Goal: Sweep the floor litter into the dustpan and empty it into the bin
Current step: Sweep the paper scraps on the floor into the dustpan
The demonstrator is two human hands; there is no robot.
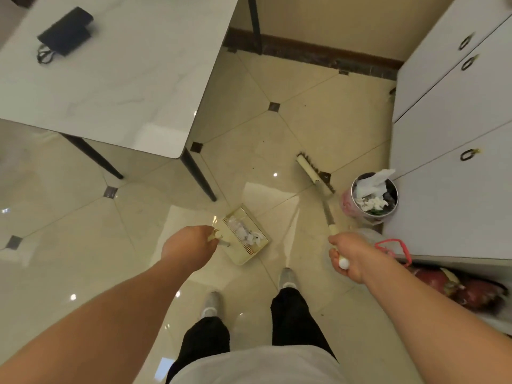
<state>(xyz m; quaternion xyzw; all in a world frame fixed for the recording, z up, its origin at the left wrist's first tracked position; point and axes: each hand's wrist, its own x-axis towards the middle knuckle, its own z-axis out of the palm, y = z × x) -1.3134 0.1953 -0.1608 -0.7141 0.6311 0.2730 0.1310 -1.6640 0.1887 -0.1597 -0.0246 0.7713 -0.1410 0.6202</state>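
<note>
Head view shows, low in the frame, the left hand [191, 242] curled round the dustpan [246, 238] handle and the right hand [350, 256] gripping the broom [315, 174] shaft near its top. Centre frame, the pan holds crumpled paper [246, 234], light stuff that could spill if tipped early, so it is best carried level by its stiff handle. Further right, the bin [374, 194] by the cabinet [454, 134] already holds tissue. At upper left is a table [110, 79].
</note>
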